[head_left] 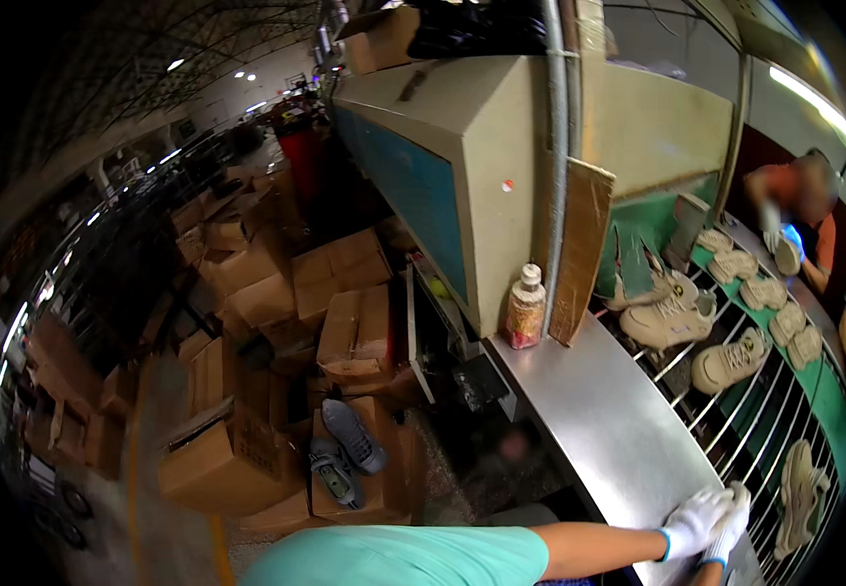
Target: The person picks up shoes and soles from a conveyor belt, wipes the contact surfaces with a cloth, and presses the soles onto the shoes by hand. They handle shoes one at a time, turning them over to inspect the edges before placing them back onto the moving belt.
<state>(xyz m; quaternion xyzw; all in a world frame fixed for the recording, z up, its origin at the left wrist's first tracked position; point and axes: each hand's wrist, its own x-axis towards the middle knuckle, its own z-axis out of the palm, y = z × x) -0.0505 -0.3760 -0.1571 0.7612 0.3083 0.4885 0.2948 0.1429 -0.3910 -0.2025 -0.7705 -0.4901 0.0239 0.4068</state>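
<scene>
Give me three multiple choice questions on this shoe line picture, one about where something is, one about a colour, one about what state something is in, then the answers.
1. Where does the small bottle stand?
A. on the steel table against the machine
B. on a cardboard box
C. on the rollers

2. What colour are the gloves on the hands?
A. black
B. white with blue cuffs
C. yellow

3. How do the hands rest?
A. gripping a shoe
B. lifting a box
C. together at the table's edge by the roller rails, holding nothing

Answers: 1 A, it sits at the table's far end. 2 B, white fabric, blue wrists. 3 C, no shoe is in them.
</scene>
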